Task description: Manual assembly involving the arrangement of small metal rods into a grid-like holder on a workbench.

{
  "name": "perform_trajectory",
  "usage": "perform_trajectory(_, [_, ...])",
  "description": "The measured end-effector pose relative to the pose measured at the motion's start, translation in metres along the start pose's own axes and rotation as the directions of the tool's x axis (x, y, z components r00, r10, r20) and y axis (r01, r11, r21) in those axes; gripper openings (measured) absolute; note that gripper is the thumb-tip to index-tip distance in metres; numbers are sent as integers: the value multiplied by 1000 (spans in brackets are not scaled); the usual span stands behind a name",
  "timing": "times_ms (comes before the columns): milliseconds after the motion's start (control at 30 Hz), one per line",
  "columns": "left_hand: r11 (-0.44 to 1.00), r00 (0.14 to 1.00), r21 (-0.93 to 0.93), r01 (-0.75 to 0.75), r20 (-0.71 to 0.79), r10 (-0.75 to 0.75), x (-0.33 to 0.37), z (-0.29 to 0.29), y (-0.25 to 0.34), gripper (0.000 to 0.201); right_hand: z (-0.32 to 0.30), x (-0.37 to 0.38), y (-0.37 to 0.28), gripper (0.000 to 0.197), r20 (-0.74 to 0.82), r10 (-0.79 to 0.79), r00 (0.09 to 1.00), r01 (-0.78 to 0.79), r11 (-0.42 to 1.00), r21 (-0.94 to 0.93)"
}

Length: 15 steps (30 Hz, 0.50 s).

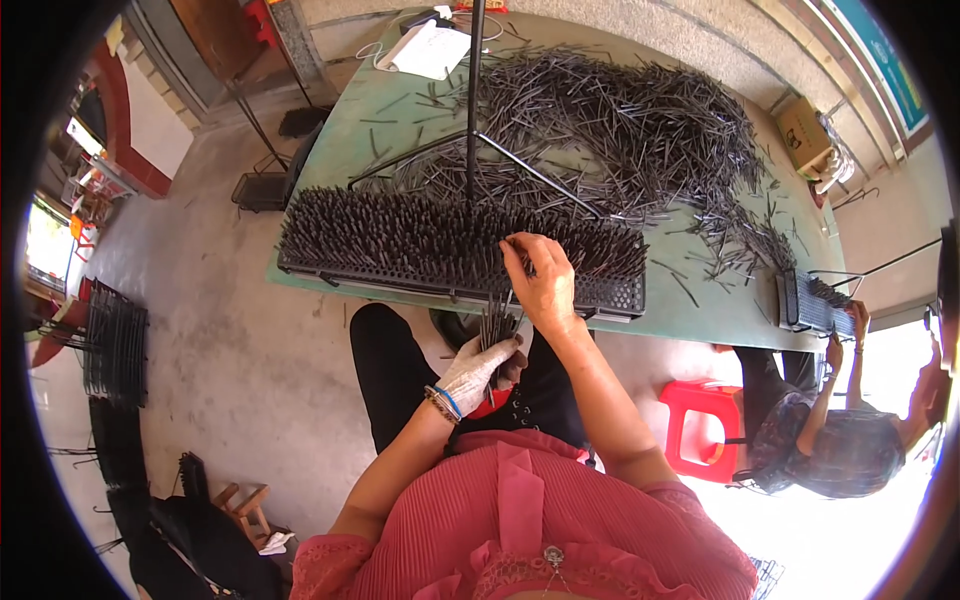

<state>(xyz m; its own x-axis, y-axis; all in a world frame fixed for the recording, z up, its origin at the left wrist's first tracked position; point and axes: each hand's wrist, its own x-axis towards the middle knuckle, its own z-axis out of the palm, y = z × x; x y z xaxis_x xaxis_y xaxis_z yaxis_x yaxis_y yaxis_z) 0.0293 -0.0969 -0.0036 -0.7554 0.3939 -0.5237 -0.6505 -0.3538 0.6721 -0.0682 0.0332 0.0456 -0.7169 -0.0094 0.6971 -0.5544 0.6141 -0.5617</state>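
Observation:
A long black perforated rack [610, 292] lies along the table's near edge, with many thin dark sticks [390, 232] standing upright in its holes. My left hand [478, 372], in a whitish glove, is closed round a bundle of dark sticks [496, 328] just below the rack's front edge. Above it, my bare right hand [545, 280] reaches over the rack. Its thumb and forefinger are brought together among the standing stick tops; what they pinch, if anything, is too small to make out.
Loose dark sticks [640, 120] lie heaped over the green table [350, 140]. A black metal frame [473, 110] rises behind the rack. White paper [425, 50] lies at the far left. At right, a co-worker [840, 440] handles a smaller rack [805, 302] beside a red stool [690, 430].

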Motion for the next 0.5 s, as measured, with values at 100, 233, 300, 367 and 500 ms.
perform_trajectory(100, [1000, 1000, -16, -12, -8, 12, -2, 0, 0, 22, 4, -4, 1, 14, 58, 12, 998, -14, 1000, 22])
perform_trajectory(233, [999, 999, -20, -27, 20, 28, -3, -1, 3, 23, 8, -7, 6, 15, 121, 49, 991, -56, 997, 49])
perform_trajectory(300, [999, 1000, -29, -14, 1, 14, -4, 1, 5, 24, 7, -7, 7, 15, 126, 75, 989, -84, 994, 66])
perform_trajectory(367, [999, 1000, -36, -12, -3, 12, -5, 0, 6, 25, 4, -5, 6, 15, 176, 122, 977, -134, 989, 59])
perform_trajectory(500, [999, 1000, -44, 2, -13, -2, -5, 1, 5, 25, 3, -4, 3, 15, 188, 150, 971, -168, 982, 85])
